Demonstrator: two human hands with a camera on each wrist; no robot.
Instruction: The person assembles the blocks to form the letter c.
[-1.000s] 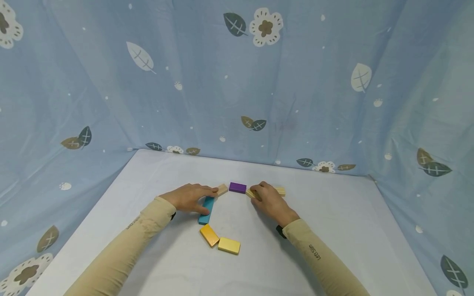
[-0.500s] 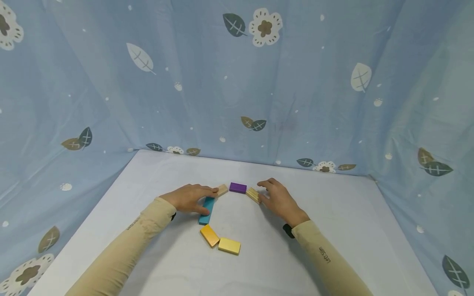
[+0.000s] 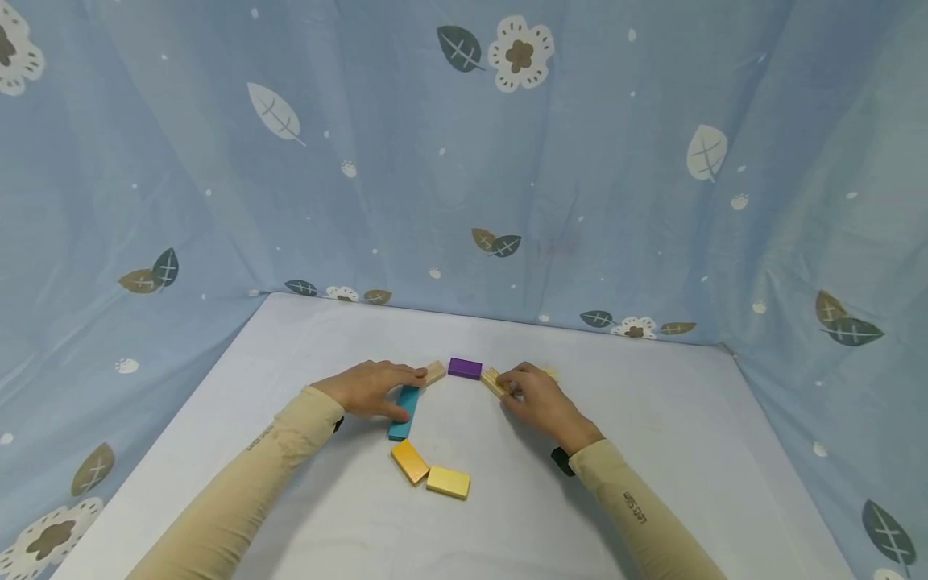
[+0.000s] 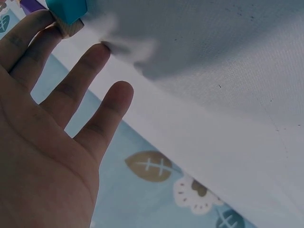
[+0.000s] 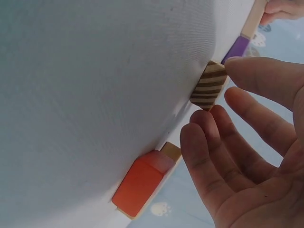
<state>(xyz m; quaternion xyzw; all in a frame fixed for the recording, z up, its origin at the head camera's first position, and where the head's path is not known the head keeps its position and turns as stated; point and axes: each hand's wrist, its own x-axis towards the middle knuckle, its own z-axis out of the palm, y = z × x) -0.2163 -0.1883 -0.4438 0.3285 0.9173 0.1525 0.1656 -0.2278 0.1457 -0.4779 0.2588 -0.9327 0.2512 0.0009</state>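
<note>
In the head view my left hand (image 3: pixel 368 388) rests with extended fingers by a teal block (image 3: pixel 404 412) and a plain wooden block (image 3: pixel 434 373). The thumb touches the teal one, and fingertips reach the wooden one. My right hand (image 3: pixel 542 403) bends its fingers and thumb around the right end of a striped wooden block (image 3: pixel 493 381), which lies at a slant; the right wrist view shows this striped block (image 5: pixel 209 85) at the fingertips. Just left of it lies a purple block (image 3: pixel 465 368). The right hand partly covers a pale wooden block (image 3: pixel 553 373) behind it.
An orange block (image 3: pixel 410 461) and a yellow block (image 3: pixel 448 482) continue the curved row toward the front. In the right wrist view an orange-red block (image 5: pixel 140 183) lies past the striped one. A blue patterned curtain (image 3: pixel 449 177) surrounds the white table (image 3: pixel 638 435).
Half a second ago the right hand was spread and shifted right, off most of the striped block; now its fingers are back at the block's right end. The left hand stays in place.
</note>
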